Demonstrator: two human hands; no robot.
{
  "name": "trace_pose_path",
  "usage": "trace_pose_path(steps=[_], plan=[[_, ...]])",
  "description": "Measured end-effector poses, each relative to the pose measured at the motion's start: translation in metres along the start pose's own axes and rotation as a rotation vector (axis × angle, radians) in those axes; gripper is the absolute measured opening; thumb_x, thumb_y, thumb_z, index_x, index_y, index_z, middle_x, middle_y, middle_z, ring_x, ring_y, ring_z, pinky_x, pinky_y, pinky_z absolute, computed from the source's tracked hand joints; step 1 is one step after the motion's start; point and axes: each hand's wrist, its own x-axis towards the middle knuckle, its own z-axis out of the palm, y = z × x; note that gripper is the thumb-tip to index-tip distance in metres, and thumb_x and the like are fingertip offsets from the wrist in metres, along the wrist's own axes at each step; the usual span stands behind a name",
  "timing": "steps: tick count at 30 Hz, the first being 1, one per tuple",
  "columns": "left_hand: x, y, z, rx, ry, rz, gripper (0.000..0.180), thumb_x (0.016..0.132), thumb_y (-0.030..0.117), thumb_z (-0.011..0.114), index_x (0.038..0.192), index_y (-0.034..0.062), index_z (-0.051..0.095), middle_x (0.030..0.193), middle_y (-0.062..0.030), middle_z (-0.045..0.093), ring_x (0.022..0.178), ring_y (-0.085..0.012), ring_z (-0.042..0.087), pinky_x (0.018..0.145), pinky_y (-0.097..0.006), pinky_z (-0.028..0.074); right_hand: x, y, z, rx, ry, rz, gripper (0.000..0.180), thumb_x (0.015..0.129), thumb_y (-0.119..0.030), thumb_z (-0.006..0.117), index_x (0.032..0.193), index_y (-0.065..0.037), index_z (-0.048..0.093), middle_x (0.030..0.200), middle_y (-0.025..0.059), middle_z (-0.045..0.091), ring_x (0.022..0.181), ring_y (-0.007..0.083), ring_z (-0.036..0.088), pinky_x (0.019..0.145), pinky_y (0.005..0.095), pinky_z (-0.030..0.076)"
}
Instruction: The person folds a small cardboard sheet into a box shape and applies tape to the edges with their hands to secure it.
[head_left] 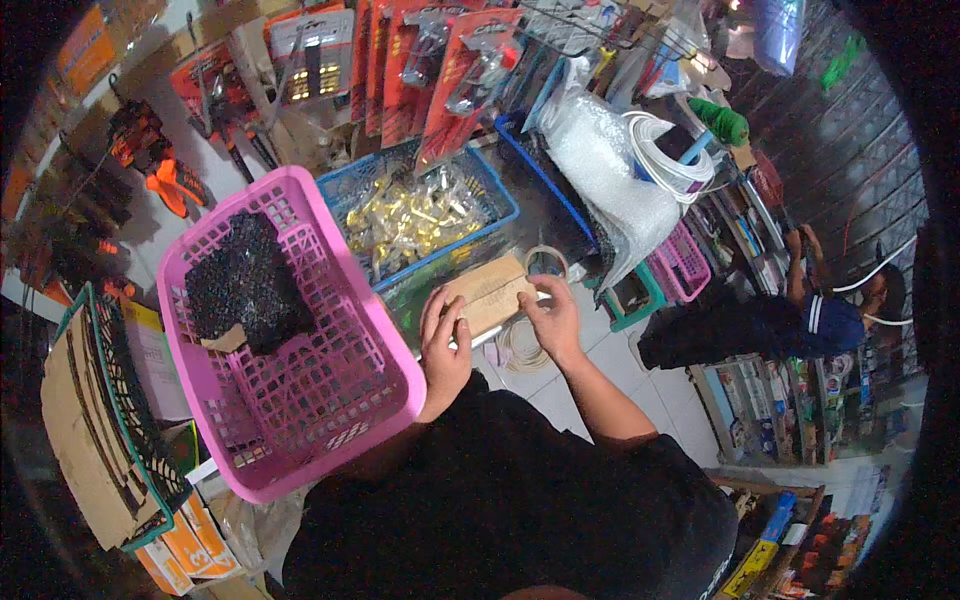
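Observation:
Between my hands is a small brown cardboard box (490, 294), with a seam running along its top. My left hand (445, 345) holds its left end, the fingers bent over the edge. At the right end, the thumb and fingers of my right hand (553, 315) grip the box. Just beyond it lies a roll of tape (547, 262). A large pink plastic basket (395, 365) stands to the left of my left hand. In it sits a heap of small black pieces (245, 285) with a scrap of cardboard; their kind is too fine to tell.
Behind the box, a blue basket (450, 243) holds gold-coloured metal parts in clear bags. Bubble wrap (600, 150) and a white coiled hose (670, 155) lie at the back right. Red-carded tools (465, 85) hang above. Another person (770, 325) is at the right.

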Motion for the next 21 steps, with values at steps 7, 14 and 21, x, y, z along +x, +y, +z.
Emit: trace_pose_path(steps=[7,14,21], plan=[[0.011,-0.009,0.002,-0.026,0.006,-0.005,0.031,0.084,0.001,0.044,0.114,-0.0026,0.051,0.128,-0.0175,0.044,0.123,-0.0335,0.036,0.100,-0.039,0.029,0.011,0.001,0.004,0.034,-0.052,0.011,0.035,0.074,-0.016,0.068,0.105,-0.002,0.058,0.098,0.0114,0.056,0.088,0.0205,0.055,0.076,0.0295,0.045],[0.016,-0.016,0.011,0.028,-0.020,-0.038,0.037,0.087,0.002,0.037,0.123,-0.0024,0.045,0.134,-0.0178,0.038,0.129,-0.0313,0.029,0.104,-0.037,0.024,0.018,0.008,0.012,0.114,-0.074,0.004,0.035,0.076,-0.017,0.067,0.108,-0.004,0.059,0.102,0.0132,0.055,0.092,0.0235,0.054,0.081,0.0295,0.043],[0.013,-0.025,0.019,0.016,0.015,-0.075,0.039,0.089,0.005,0.033,0.128,-0.0026,0.039,0.138,-0.0195,0.031,0.131,-0.0314,0.025,0.106,-0.037,0.020,0.020,0.003,0.014,0.152,-0.074,0.021,0.034,0.078,-0.016,0.065,0.108,-0.003,0.059,0.102,0.0126,0.055,0.094,0.0215,0.053,0.082,0.0281,0.042]])
